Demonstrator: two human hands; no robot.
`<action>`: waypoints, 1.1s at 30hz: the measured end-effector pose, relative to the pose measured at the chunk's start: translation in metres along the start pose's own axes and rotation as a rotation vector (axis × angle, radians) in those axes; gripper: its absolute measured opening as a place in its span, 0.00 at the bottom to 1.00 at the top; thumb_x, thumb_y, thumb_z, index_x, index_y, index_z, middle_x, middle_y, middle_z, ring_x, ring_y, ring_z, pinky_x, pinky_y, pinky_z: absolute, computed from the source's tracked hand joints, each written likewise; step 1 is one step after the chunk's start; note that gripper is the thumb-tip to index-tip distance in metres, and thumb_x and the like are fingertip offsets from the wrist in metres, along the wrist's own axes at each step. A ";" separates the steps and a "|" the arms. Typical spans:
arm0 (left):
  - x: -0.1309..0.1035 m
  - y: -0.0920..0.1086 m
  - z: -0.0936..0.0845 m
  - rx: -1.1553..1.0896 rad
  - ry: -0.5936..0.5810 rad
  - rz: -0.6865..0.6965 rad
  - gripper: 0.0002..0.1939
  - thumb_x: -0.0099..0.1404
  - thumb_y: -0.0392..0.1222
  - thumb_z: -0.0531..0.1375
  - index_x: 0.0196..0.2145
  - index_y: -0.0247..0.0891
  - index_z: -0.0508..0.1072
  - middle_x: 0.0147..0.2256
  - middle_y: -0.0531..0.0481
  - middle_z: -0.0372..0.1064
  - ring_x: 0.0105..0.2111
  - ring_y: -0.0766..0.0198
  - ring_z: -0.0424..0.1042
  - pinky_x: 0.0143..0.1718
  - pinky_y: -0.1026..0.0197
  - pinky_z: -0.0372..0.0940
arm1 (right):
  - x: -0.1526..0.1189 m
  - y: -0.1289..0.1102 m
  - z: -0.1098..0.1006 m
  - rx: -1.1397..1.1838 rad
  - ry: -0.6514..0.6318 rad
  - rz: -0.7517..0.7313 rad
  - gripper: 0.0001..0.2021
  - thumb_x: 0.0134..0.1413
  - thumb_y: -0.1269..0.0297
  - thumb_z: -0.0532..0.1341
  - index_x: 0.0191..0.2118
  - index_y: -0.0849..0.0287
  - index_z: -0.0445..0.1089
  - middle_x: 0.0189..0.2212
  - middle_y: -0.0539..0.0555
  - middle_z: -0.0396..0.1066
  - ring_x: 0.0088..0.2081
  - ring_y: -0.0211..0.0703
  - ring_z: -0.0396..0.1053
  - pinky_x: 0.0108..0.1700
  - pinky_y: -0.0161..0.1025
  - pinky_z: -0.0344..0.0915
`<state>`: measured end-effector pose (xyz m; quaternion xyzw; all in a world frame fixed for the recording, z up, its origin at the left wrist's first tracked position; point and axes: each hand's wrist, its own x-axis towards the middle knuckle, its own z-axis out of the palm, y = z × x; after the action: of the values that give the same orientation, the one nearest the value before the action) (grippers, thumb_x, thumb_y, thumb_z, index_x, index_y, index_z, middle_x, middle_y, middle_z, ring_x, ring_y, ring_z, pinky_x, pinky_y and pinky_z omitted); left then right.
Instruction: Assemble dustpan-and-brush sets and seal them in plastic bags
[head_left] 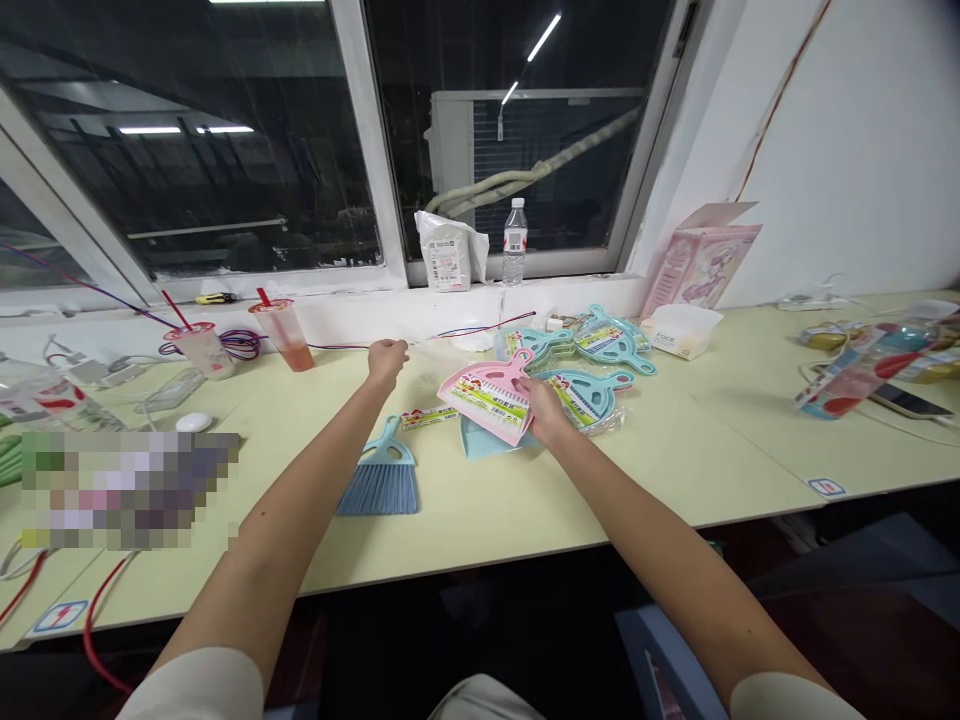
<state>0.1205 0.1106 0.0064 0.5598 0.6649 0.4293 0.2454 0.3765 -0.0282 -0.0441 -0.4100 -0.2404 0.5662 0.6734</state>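
My right hand (546, 408) grips the right side of a pink dustpan (491, 396) with a printed label card, held above the table. A light blue dustpan (489, 440) lies partly hidden beneath it. My left hand (388, 362) is raised to the left with its fingers closed in a pinch; a faint clear film seems to stretch from it, too thin to be sure. Nearer me lies a blue brush (384, 480), bristles towards me. A loose label card (430, 418) rests between brush and dustpan. Several packaged blue sets (611, 340) lie behind my right hand.
Two drink cups (283, 335) with red straws stand at the back left, near a white mouse (193, 422). A water bottle (514, 245) and a white package (448, 255) stand on the sill. Right are a pink box (701, 262), a tissue pack (681, 330) and a phone (911, 402).
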 end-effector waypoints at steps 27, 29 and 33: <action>-0.152 -0.022 -0.014 -0.086 -0.246 0.032 0.16 0.56 0.51 0.64 0.36 0.40 0.66 0.40 0.42 0.72 0.41 0.52 0.74 0.40 0.51 0.69 | 0.023 -0.022 -0.018 0.167 0.197 -0.146 0.07 0.54 0.72 0.58 0.38 0.54 0.65 0.31 0.47 0.75 0.31 0.40 0.76 0.34 0.39 0.76; -0.151 -0.023 -0.016 0.011 -0.050 0.160 0.23 0.55 0.51 0.65 0.44 0.39 0.64 0.47 0.39 0.68 0.47 0.51 0.72 0.45 0.50 0.68 | 0.018 -0.016 -0.011 0.160 0.140 -0.116 0.08 0.53 0.73 0.60 0.39 0.55 0.66 0.32 0.48 0.77 0.32 0.41 0.77 0.35 0.39 0.77; -0.148 -0.019 -0.023 -0.137 0.038 0.365 0.18 0.60 0.46 0.61 0.47 0.40 0.64 0.48 0.41 0.68 0.45 0.56 0.72 0.46 0.53 0.68 | 0.005 -0.005 0.002 0.144 -0.012 -0.053 0.09 0.52 0.74 0.61 0.39 0.56 0.68 0.32 0.52 0.79 0.34 0.45 0.78 0.37 0.42 0.78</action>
<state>0.1296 -0.0378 -0.0209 0.6449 0.5259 0.5217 0.1883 0.3790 -0.0231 -0.0391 -0.3507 -0.2140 0.5662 0.7146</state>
